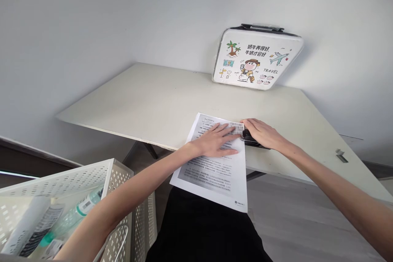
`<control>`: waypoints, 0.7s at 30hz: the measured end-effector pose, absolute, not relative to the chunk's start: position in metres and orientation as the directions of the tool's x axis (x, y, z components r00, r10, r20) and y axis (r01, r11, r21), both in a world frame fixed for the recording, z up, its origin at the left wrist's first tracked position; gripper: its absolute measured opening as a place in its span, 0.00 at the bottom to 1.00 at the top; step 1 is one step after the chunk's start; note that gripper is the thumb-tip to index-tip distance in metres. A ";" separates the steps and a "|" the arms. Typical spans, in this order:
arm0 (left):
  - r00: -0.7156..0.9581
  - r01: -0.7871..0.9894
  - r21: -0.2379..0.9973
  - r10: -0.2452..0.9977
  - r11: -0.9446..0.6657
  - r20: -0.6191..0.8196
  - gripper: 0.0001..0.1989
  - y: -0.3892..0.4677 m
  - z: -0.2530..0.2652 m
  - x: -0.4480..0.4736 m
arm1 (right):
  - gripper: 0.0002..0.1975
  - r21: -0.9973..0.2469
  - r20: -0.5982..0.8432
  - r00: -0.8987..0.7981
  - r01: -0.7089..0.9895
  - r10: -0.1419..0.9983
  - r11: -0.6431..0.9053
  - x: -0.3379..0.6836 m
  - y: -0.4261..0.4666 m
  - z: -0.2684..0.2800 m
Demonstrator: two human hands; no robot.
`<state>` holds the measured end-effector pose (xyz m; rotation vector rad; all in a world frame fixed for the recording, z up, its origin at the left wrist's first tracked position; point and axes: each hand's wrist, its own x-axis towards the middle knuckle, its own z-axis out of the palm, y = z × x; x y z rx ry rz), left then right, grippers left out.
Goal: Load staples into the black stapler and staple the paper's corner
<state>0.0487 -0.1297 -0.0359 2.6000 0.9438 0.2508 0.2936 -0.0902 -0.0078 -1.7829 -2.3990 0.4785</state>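
A printed sheet of paper (211,176) lies at the front edge of the table, its lower part hanging over the edge towards my lap. My left hand (216,141) rests flat on its upper part with the fingers spread. At the sheet's right edge, my right hand (260,133) is closed over a black stapler (249,138). The stapler's front end meets the paper near my left fingertips. Most of its top is covered by my right hand, and I cannot tell how far the paper reaches into its jaw.
A white travel case (258,59) with cartoon prints leans against the wall at the back of the pale table (147,98). A small greyish object (341,155) lies on the right side. At the lower left, a white perforated basket (107,176) holds a plastic bottle (73,215) and rolled papers.
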 end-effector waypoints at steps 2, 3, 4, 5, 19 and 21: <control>0.762 0.581 0.396 0.646 -0.712 0.044 0.40 -0.130 -0.036 0.049 | 0.25 -0.295 -0.104 -0.291 0.922 0.951 0.250 0.292 -0.091 -0.007; 0.761 0.582 0.395 0.647 -0.711 0.044 0.40 -0.130 -0.036 0.049 | 0.25 -0.285 -0.111 -0.287 0.926 0.951 0.246 0.292 -0.091 -0.006; 0.760 0.584 0.394 0.649 -0.709 0.042 0.40 -0.130 -0.035 0.049 | 0.25 -0.278 -0.120 -0.284 0.929 0.951 0.243 0.291 -0.091 -0.005; 0.757 0.589 0.392 0.652 -0.707 0.038 0.40 -0.131 -0.035 0.050 | 0.25 -0.275 -0.130 -0.280 0.932 0.951 0.237 0.291 -0.090 -0.005; 0.734 0.623 0.366 0.678 -0.691 0.031 0.40 -0.132 -0.037 0.053 | 0.26 -0.278 -0.132 -0.234 0.941 0.963 0.190 0.288 -0.092 -0.005; 0.735 0.620 0.369 0.677 -0.693 0.036 0.39 -0.132 -0.038 0.053 | 0.26 -0.281 -0.131 -0.219 0.944 0.967 0.175 0.287 -0.094 -0.005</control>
